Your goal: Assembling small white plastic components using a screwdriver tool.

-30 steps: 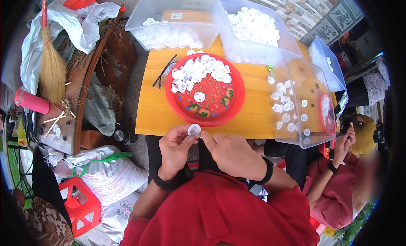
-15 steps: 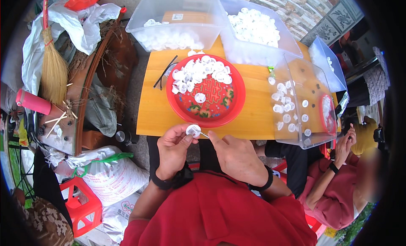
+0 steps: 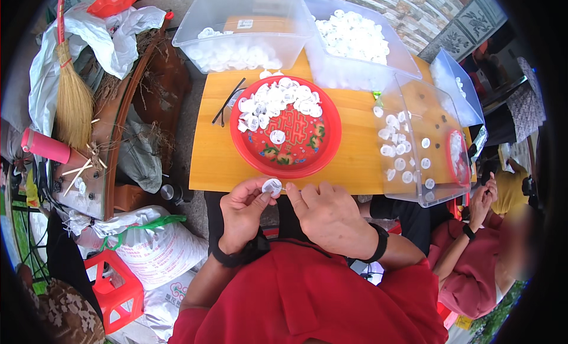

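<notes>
Between the thumb and fingers of my left hand (image 3: 242,209) is a small round white plastic piece (image 3: 272,186), its face turned up. My right hand (image 3: 331,218) is closed around a thin metal tool (image 3: 285,188), whose tip points left at the piece; whether it touches is too small to tell. Both hands are just off the table's near edge, above my lap. Beyond them a red tray (image 3: 287,169) with a printed pattern carries a heap of similar white pieces (image 3: 278,101), one lying apart near its middle.
Clear plastic bins (image 3: 242,27) with white pieces stand along the back of the wooden table (image 3: 207,154). A transparent bin (image 3: 447,196) lies at the right among scattered pieces. Another person (image 3: 473,249) sits to my right. At left are a broom (image 3: 75,107) and a red stool (image 3: 121,291).
My right hand has shifted slightly right, drawing the tool a little back from the white piece. The piece's face has tilted slightly in my left hand.
</notes>
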A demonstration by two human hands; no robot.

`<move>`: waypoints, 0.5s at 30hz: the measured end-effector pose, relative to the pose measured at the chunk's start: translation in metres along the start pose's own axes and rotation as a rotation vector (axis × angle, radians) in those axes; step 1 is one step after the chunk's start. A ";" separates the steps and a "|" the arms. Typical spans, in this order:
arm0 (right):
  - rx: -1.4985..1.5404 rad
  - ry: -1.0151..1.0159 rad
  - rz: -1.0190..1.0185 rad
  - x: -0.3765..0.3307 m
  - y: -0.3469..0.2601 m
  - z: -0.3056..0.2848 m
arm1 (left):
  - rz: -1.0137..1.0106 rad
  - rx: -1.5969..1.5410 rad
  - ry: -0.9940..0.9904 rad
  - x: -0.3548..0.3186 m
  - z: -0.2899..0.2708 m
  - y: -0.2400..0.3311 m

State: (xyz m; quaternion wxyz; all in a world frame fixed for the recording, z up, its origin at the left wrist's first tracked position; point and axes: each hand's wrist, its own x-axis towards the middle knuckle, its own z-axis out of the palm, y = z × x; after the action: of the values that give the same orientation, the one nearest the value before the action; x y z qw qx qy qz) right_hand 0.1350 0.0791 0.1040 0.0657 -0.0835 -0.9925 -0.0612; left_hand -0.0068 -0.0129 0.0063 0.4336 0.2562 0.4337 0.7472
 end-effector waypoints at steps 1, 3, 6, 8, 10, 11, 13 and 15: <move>-0.033 -0.053 -0.002 0.000 -0.002 0.002 | -0.001 0.039 0.003 -0.001 -0.001 -0.001; -0.066 -0.107 -0.002 0.002 -0.005 0.003 | -0.002 0.078 0.005 -0.001 -0.002 -0.003; -0.081 -0.202 -0.011 0.006 -0.006 0.004 | 0.015 0.089 -0.006 0.000 -0.005 -0.005; -0.071 -0.172 0.008 0.006 -0.005 0.006 | 0.009 0.086 -0.019 0.002 -0.007 -0.007; -0.002 -0.091 0.031 0.005 -0.001 0.004 | 0.005 0.067 -0.008 0.004 -0.003 -0.002; 0.066 -0.012 0.054 0.005 0.000 0.002 | 0.001 0.045 0.001 0.004 -0.001 -0.001; 0.051 -0.011 0.083 0.000 -0.004 0.000 | 0.019 0.045 -0.009 0.003 0.002 -0.004; 0.038 -0.012 0.117 -0.004 -0.009 -0.002 | 0.033 0.044 -0.021 0.001 0.004 -0.006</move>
State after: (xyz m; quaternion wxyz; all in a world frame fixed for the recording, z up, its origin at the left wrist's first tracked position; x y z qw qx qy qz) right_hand 0.1378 0.0695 0.1040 0.0649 -0.1403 -0.9873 -0.0381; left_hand -0.0017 -0.0084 0.0028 0.4202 0.2807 0.4411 0.7417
